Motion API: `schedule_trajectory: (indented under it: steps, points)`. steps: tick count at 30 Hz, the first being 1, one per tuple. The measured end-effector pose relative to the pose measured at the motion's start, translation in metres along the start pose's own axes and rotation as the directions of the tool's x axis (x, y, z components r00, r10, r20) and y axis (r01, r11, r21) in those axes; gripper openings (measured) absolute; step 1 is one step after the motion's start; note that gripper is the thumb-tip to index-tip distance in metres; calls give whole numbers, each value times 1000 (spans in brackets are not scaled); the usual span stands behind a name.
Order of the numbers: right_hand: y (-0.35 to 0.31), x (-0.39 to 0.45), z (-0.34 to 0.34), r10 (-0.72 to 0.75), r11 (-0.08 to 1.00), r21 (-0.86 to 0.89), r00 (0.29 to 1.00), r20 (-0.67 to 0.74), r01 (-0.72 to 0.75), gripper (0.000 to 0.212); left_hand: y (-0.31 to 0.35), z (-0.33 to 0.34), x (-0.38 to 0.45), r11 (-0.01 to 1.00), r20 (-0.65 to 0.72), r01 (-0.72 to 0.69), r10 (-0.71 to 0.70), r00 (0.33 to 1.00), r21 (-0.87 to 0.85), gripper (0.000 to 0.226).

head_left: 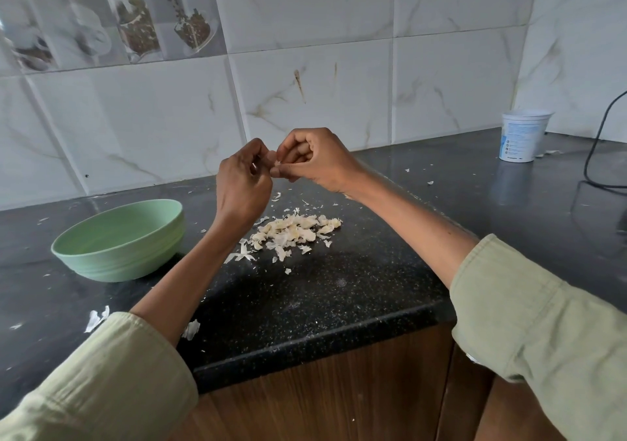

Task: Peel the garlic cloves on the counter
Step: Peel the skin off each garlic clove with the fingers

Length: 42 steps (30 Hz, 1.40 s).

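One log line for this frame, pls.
phase: peeling | left hand: pinching clove | right hand: pinching clove | pile: on counter | bowl: left

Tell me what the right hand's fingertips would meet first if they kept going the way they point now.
Almost at once, the left hand. The right hand points left, and both hands pinch the same small garlic clove above the counter. How far apart they sit in depth is unclear.

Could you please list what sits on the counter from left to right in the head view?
Green bowl → pile of garlic cloves and skins → white plastic tub → black cable. The left hand and right hand meet above the pile, pinching a small clove between them.
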State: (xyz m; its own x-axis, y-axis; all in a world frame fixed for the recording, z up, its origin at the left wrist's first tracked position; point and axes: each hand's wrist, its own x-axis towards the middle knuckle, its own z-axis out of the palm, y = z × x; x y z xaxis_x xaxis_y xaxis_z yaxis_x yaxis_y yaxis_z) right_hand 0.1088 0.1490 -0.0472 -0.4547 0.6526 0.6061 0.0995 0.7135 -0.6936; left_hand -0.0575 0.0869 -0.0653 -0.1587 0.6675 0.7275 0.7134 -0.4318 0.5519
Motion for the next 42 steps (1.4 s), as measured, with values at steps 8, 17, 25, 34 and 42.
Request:
schedule_trajectory:
  steps: [8, 17, 25, 34, 42]
  points:
    - [0, -3, -3, 24, 997, 80, 1000, 7, -24, 26, 0, 1, -1, 998, 32, 21, -19, 999, -66, 18]
    - [8, 0, -10, 87, 992, 98, 996, -23, -84, 16, -1, -3, 1, 963, 115, 104, -77, 990, -250, 26]
    - [5, 0, -10, 55, 995, -85, 998, -19, -56, 26, -1, -3, -1, 972, 113, 95, -72, 991, -217, 8]
    - [2, -1, -10, 1, 985, -175, 999, -36, -7, 21, 1, -5, -2, 967, 128, 94, -65, 990, -236, 12]
    - [-2, -1, -11, -44, 979, -203, 997, -59, 31, 23, -5, -3, 1, 929, 163, 212, -169, 972, -302, 22]
